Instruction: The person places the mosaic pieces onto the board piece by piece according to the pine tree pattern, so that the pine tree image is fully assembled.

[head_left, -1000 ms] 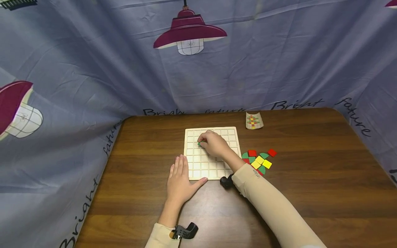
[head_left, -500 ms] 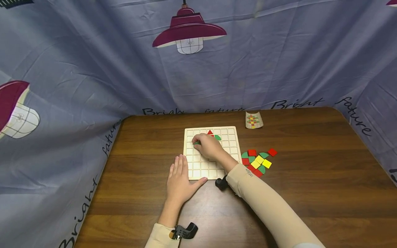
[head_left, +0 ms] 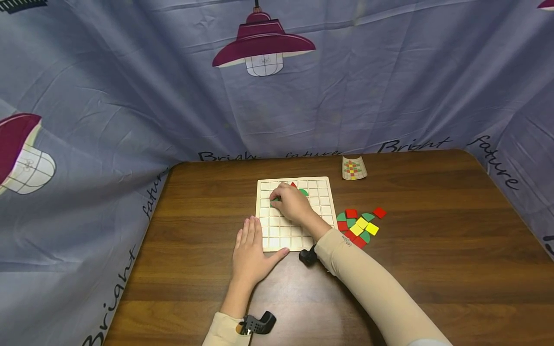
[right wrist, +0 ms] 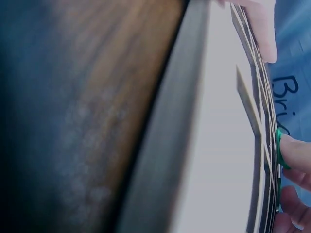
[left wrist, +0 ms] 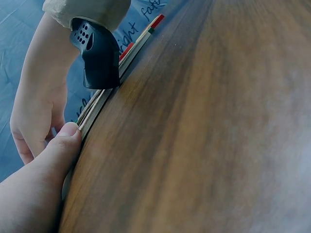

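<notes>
A pale wooden grid board point(head_left: 274, 230) lies on the table. Over its upper left part, my right hand point(head_left: 294, 204) has curled fingers pinching a small green tile point(right wrist: 281, 148), seen close against the grid in the right wrist view. The hand partly covers a red triangle tile point(head_left: 293, 184) near the board's top, and a green quarter-circle tile point(head_left: 304, 192) shows beside its knuckles. Flat at the board's lower left corner rests my left hand point(head_left: 251, 254), fingers straight along the left side. Its thumb point(left wrist: 68, 130) touches the front edge.
Right of the board lies a loose cluster of red square tiles point(head_left: 351, 213), yellow tiles point(head_left: 362, 223) and green quarter-circle tiles point(head_left: 366, 236). A curled pattern card point(head_left: 354, 168) stands near the table's back edge. A blue-grey curtain point(head_left: 368, 96) hangs behind the table.
My right hand has shifted a little left across the board with the green tile, uncovering the red triangle and the green quarter-circle tile. The left hand stays in place.
</notes>
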### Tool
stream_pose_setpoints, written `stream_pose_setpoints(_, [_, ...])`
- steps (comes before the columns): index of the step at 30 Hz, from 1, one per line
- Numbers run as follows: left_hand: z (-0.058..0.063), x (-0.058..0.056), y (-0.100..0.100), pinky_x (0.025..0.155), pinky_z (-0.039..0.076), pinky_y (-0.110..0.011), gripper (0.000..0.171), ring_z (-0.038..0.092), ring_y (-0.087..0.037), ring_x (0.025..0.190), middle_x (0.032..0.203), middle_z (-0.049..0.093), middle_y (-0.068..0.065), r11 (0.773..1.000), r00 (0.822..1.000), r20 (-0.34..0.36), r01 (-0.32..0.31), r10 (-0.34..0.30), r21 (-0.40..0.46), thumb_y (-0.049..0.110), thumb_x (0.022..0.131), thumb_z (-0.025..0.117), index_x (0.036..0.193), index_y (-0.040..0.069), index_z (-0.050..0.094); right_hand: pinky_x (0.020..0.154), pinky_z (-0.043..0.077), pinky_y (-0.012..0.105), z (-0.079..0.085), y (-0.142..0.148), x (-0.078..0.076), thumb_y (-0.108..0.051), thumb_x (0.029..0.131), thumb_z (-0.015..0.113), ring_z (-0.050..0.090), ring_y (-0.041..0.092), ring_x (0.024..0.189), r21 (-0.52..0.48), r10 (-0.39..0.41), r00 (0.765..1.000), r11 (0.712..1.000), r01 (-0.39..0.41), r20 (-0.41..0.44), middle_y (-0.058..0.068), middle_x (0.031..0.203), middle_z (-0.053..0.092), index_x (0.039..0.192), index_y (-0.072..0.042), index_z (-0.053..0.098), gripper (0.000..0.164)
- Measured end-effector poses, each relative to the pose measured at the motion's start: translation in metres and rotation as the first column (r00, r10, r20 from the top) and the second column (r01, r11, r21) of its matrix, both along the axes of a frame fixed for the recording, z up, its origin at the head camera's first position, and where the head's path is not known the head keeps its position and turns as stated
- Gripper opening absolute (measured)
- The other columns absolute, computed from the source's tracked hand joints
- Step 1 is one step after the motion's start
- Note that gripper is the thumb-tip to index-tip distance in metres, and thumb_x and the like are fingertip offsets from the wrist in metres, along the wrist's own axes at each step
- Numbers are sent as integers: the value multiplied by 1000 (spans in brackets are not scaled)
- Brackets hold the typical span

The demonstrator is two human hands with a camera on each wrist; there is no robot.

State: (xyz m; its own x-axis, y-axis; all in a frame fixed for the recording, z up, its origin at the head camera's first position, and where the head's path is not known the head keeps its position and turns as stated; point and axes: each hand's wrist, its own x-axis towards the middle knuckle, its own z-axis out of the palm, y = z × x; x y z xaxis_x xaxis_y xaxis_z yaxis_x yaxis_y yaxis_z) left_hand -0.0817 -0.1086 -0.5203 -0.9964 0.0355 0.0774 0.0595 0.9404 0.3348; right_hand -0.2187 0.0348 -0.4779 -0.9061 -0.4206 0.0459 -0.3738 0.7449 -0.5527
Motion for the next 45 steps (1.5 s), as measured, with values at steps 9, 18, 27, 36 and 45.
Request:
stream_pose_setpoints(9, [0,0,0,127,14,-44,119,13,-26,156,166,18,-14,1000,1000,0,0,0,-7,85,79,48,157,1,18,84,58,31,1,0,1,-25,90,73,68,16,97,63,5,999,998,-1,-51,-2,108,68,108,-15,76,21])
stream_pose_setpoints(18, [1,0,0,127,14,-44,120,13,-26,156,166,18,-14,1000,1000,9,-3,3,-5,86,79,48,157,1,18,83,57,31,0,-1,2,-26,92,71,66,17,95,89,18,999,996,-14,-51,-1,110,66,112,-15,75,23])
stream_pose_setpoints(27, [0,0,0,127,15,-44,120,13,-26,156,166,18,-15,1000,1000,3,-2,2,-8,85,78,49,157,0,19,74,56,28,0,-2,4,-25,91,72,65,14,85,98,2,999,995,3,-53,-2,100,66,112,-15,77,24])
stream_pose_setpoints(36, [0,0,0,127,15,-44,120,13,-26,155,166,19,-15,1000,1000,-5,-2,2,-8,85,78,49,157,0,19,68,54,26,0,-1,5,-24,91,73,63,13,80,96,9,998,995,-2,-65,-1,94,65,111,-13,77,24])
stream_pose_setpoints(45, [0,1,0,127,15,-44,120,12,-25,156,166,18,-14,1000,1000,7,0,0,-15,86,79,47,157,0,18,81,59,32,-3,1,5,-25,89,76,68,18,94,66,-23,997,997,28,-79,1,105,70,109,-15,77,23])
